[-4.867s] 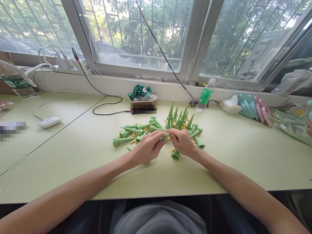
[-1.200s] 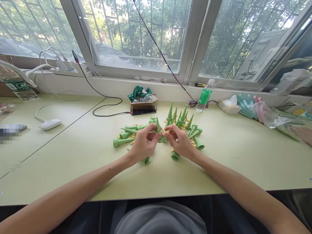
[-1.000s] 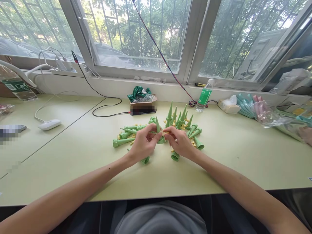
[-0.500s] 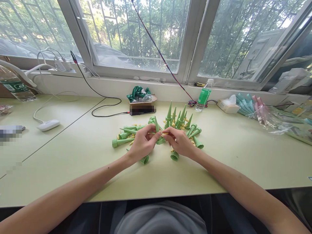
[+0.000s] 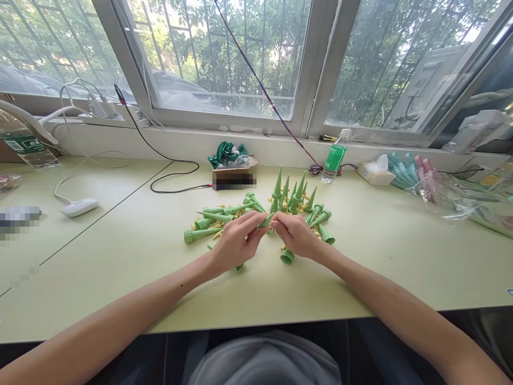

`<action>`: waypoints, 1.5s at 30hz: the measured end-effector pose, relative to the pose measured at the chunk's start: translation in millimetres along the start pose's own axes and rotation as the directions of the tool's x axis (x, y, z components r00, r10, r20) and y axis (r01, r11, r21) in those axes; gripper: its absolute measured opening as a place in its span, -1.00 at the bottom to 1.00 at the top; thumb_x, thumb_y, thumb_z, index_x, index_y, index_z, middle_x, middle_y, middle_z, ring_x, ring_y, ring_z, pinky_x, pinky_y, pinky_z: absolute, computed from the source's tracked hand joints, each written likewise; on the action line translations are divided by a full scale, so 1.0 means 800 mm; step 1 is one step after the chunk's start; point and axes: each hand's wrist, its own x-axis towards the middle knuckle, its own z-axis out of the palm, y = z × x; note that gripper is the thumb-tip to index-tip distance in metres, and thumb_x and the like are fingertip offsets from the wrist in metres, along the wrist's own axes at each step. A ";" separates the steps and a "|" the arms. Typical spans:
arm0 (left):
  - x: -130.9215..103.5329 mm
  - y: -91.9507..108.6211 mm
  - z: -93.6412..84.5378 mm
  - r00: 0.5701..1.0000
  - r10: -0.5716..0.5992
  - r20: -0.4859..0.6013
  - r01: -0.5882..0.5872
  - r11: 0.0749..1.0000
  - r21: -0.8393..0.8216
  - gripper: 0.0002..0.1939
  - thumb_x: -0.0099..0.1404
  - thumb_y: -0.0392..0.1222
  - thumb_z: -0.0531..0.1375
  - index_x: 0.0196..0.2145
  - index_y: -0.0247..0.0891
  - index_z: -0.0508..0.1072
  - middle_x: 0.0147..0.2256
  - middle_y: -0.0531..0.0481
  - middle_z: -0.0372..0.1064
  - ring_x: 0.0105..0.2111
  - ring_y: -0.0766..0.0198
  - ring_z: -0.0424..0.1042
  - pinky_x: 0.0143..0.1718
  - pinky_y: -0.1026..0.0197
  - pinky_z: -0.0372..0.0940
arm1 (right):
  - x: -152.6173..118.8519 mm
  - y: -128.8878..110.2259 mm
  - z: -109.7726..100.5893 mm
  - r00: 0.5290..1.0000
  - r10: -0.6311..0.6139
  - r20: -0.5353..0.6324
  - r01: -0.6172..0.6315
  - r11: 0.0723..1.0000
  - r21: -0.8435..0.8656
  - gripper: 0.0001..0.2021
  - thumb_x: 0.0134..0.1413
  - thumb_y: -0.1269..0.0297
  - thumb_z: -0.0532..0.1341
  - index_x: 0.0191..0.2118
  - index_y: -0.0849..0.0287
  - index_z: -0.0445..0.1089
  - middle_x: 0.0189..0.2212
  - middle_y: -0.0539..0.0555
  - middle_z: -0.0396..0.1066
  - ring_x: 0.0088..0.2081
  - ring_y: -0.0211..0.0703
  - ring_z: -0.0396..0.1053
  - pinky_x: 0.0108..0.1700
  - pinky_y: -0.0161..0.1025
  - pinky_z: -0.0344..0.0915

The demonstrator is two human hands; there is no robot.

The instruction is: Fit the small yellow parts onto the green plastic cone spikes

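Gripping green cone [image 5: 266, 220] in left hand [image 5: 240, 239]; can't tell the grasp of right hand [image 5: 295, 234] at its tip. Probably light, stiff; best held by wide end!

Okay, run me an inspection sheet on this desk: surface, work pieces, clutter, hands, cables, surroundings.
Surface: pale green tabletop, seam at left.
Work pieces: green plastic spikes, some standing point-up, others lying; small yellow fittings among them.
Clutter: white corded device at left, open carton holding green plastic, green-labelled bottle, tissue box.
Hands: left hand holds a green spike; right hand close beside it, its grip hidden.
Cables: black cable looping on the tabletop; red-and-blue cable slanting down across the windows.
Surroundings: windows ahead, trees beyond.
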 end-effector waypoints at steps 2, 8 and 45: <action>-0.001 -0.001 -0.001 0.998 0.053 0.028 -0.053 0.999 -0.005 -0.82 0.36 -0.38 0.09 -0.12 -0.19 0.36 -0.34 -0.04 0.34 -0.44 0.34 0.26 -0.45 0.33 0.20 | 0.000 -0.002 0.000 1.000 0.004 0.003 -0.004 1.000 0.014 -0.65 0.42 0.11 -0.10 -0.40 0.13 0.13 -0.58 -0.09 0.15 -0.57 -0.31 0.07 -0.45 -0.34 0.06; -0.002 -0.004 -0.004 0.973 0.219 0.074 -0.227 0.968 0.111 -0.62 0.33 -0.45 0.07 0.06 -0.18 0.29 -0.19 -0.13 0.44 -0.34 0.31 0.40 -0.45 0.34 0.22 | 0.002 -0.008 0.001 0.999 0.043 -0.004 -0.043 0.999 0.028 -0.58 0.43 0.03 -0.17 -0.46 0.10 0.00 -0.62 -0.11 0.08 -0.59 -0.31 0.02 -0.47 -0.32 0.01; -0.001 0.004 0.004 0.995 -0.095 -0.038 0.091 0.991 -0.099 -0.92 0.34 -0.30 0.16 -0.18 -0.24 0.38 -0.45 0.06 0.31 -0.56 0.43 0.21 -0.51 0.36 0.23 | -0.003 -0.004 0.007 0.992 0.015 -0.129 -0.031 0.992 -0.120 -0.62 0.43 0.16 -0.14 -0.47 0.12 0.03 -0.60 -0.09 0.05 -0.58 -0.32 -0.01 -0.46 -0.32 -0.04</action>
